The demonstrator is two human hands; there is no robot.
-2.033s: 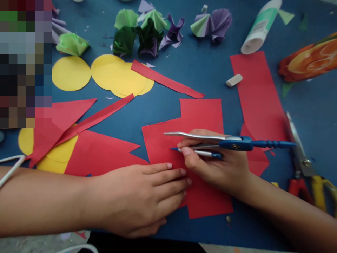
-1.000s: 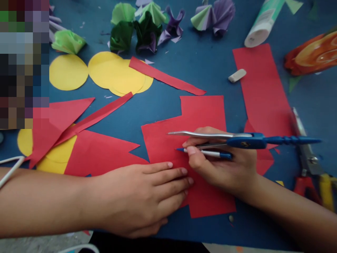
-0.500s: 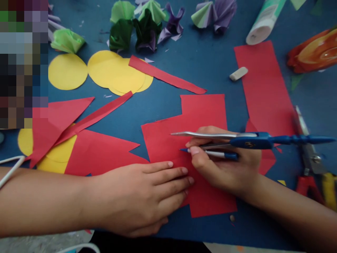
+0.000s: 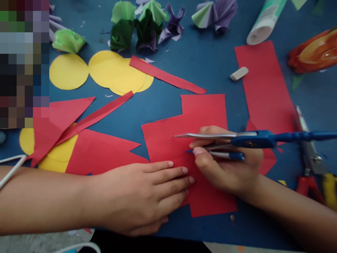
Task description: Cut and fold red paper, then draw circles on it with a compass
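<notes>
Slightly but clearly, your drawing compass (image 4: 250, 139) has slid toward 3 o'clock across the red paper (image 4: 189, 121) over the last two seconds, its blue handle now running out of view on that side. Your right hand (image 4: 228, 168) pinches it between thumb and fingers, near the pencil (image 4: 226, 155) clamped in it. Your left hand (image 4: 150, 196) has stayed put: spread flat, grasping nothing, fingers pressing the sheet on the 7 o'clock side of the pencil tip. So the paper stays pinned while only the tool shifts, which I'd judge to be placing rather than a finished stroke; no fresh line is plain, and I cannot tell whether either tip touches. Counted from that sheet, in front of you, the eraser (image 4: 239, 73) lies at 1 o'clock, the yellow discs (image 4: 68, 71) toward 10, the scissors (image 4: 316, 160) at 3.
</notes>
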